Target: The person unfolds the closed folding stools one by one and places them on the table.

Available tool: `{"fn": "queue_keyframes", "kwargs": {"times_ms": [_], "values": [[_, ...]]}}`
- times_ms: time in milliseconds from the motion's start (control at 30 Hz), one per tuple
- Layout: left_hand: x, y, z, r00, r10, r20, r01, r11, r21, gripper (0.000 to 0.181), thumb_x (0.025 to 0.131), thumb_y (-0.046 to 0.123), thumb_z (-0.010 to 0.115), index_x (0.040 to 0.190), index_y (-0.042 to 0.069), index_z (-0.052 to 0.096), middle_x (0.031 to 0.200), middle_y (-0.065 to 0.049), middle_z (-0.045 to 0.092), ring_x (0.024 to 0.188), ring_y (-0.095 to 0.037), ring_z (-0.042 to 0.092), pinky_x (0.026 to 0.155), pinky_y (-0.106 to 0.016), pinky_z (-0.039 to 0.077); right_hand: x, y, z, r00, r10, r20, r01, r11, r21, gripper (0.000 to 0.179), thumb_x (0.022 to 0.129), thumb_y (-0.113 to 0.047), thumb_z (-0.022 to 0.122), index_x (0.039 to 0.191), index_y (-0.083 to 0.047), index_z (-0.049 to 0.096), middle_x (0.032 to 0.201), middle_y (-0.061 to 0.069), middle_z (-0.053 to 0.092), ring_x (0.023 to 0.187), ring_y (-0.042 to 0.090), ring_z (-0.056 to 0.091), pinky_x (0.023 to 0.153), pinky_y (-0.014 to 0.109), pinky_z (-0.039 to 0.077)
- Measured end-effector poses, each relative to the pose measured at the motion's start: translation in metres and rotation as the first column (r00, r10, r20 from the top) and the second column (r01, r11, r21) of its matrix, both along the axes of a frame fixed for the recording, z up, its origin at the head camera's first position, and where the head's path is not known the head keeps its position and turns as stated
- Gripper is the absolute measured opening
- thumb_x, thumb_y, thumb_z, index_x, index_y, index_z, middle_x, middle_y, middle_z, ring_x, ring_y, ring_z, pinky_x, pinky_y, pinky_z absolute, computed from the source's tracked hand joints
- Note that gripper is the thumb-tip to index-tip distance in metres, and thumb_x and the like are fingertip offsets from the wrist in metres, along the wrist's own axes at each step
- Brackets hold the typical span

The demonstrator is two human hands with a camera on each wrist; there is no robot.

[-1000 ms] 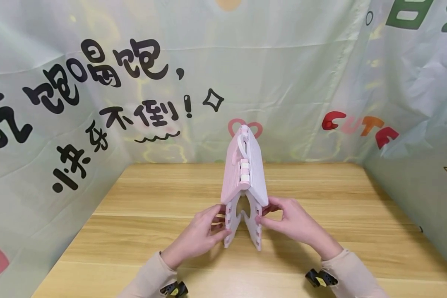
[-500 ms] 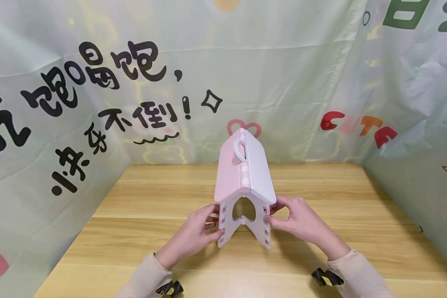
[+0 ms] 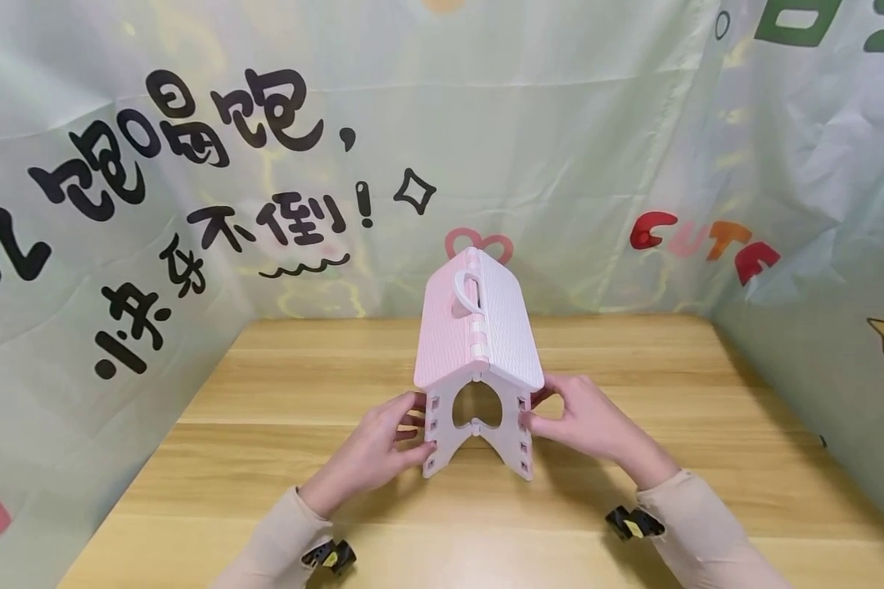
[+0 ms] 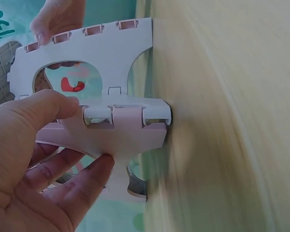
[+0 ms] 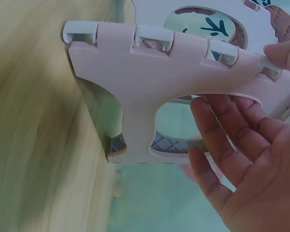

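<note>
A pink and white plastic folding step stool [image 3: 449,335] stands half unfolded on the wooden table, its top bent into a roof shape. Its white carry handle [image 3: 466,293] sticks up at the ridge. My left hand [image 3: 368,442] grips the hinged edge of the left leg panel [image 4: 125,128], thumb on the front and fingers behind. At the right leg panel [image 5: 140,79], my right hand [image 3: 585,417] holds the opposite edge, thumb at the hinges and fingers reaching into the cut-out. The front legs [image 3: 442,433] spread apart around a rounded opening.
The wooden table [image 3: 280,384] extends on all sides of the stool. Behind it and along both sides hangs a pale printed cloth [image 3: 545,147] with black characters and coloured letters. A black wrist device [image 3: 331,556] sits at each sleeve.
The folding stool has widened from a narrow fold to a broader roof shape, its legs swinging apart. My hands have moved outward with its sides, mostly during the first half second.
</note>
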State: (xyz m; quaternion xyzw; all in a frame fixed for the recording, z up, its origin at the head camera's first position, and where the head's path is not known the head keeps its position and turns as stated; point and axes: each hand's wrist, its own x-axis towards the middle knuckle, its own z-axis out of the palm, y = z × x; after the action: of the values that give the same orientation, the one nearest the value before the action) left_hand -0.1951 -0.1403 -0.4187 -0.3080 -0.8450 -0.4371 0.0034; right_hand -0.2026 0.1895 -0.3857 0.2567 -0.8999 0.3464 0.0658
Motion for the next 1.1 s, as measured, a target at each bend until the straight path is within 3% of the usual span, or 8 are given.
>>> {"fn": "queue_keyframes", "kwargs": {"times_ms": [200,333,467,633,800,967,1100], "values": [[-0.002,0.000,0.005,1.000,-0.008,-0.019,0.007,0.999,-0.033,0.050,0.092,0.006,0.082,0.137,0.008,0.060,0.129,-0.010,0.072,0.115,-0.026,0.073,0.094,-0.036,0.067,-0.005,-0.002,0.003,0.998,0.057,0.018,-0.057,0.998,-0.003,0.031,0.093,-0.037,0.082,0.117,-0.020,0.075,0.102,-0.014,0.079,0.099,0.010,0.075,0.090,0.034,0.061],[-0.002,-0.004,0.014,0.998,-0.043,-0.044,0.039,0.996,-0.082,0.053,0.093,0.008,0.080,0.141,0.008,0.058,0.132,-0.011,0.072,0.121,-0.029,0.071,0.097,-0.039,0.066,-0.005,0.001,0.008,0.994,0.096,0.056,-0.097,0.995,0.003,0.038,0.093,-0.043,0.083,0.122,-0.021,0.073,0.105,-0.015,0.078,0.103,0.011,0.074,0.094,0.037,0.061],[-0.007,-0.016,0.035,0.996,-0.034,-0.081,0.028,0.997,-0.075,0.055,0.097,0.005,0.069,0.149,0.004,0.052,0.145,-0.017,0.066,0.133,-0.036,0.066,0.107,-0.052,0.061,-0.006,0.012,0.023,0.993,0.089,0.083,-0.089,0.996,0.004,0.035,0.092,-0.040,0.084,0.119,-0.022,0.071,0.105,-0.012,0.077,0.108,0.017,0.072,0.100,0.048,0.059],[-0.017,-0.024,0.073,0.991,0.060,-0.117,-0.062,0.998,-0.012,0.046,0.107,0.006,0.050,0.152,0.005,0.052,0.156,-0.015,0.059,0.145,-0.034,0.057,0.118,-0.055,0.052,-0.004,0.032,0.055,0.998,0.017,0.064,-0.017,1.000,0.006,0.035,0.091,-0.035,0.087,0.118,-0.019,0.071,0.113,-0.006,0.076,0.117,0.023,0.070,0.107,0.057,0.053],[-0.025,-0.014,0.098,0.986,0.090,-0.138,-0.098,0.994,-0.054,0.056,0.113,0.034,0.050,0.164,0.014,0.042,0.170,-0.007,0.045,0.153,-0.034,0.049,0.127,-0.053,0.043,-0.004,0.042,0.081,1.000,-0.009,0.026,0.009,1.000,-0.008,0.044,0.098,-0.032,0.080,0.137,-0.015,0.067,0.133,0.003,0.074,0.129,0.029,0.067,0.113,0.057,0.051],[-0.039,0.003,0.105,0.988,0.069,-0.141,-0.086,0.989,-0.119,0.080,0.108,0.062,0.049,0.171,0.019,0.027,0.178,0.000,0.029,0.162,-0.029,0.036,0.133,-0.053,0.032,-0.016,0.025,0.091,0.999,0.024,0.028,-0.023,0.999,-0.040,0.064,0.105,-0.032,0.071,0.161,-0.011,0.047,0.165,0.012,0.052,0.148,0.043,0.052,0.124,0.064,0.040],[-0.052,0.015,0.105,0.991,0.036,-0.131,-0.055,0.987,-0.149,0.103,0.098,0.085,0.040,0.173,0.017,0.019,0.181,0.000,0.017,0.168,-0.022,0.019,0.137,-0.052,0.023,-0.029,0.002,0.095,0.998,0.042,0.043,-0.043,0.999,0.018,0.080,0.107,-0.040,0.067,0.171,-0.011,0.028,0.178,0.010,0.028,0.161,0.043,0.033,0.131,0.066,0.029]]}}
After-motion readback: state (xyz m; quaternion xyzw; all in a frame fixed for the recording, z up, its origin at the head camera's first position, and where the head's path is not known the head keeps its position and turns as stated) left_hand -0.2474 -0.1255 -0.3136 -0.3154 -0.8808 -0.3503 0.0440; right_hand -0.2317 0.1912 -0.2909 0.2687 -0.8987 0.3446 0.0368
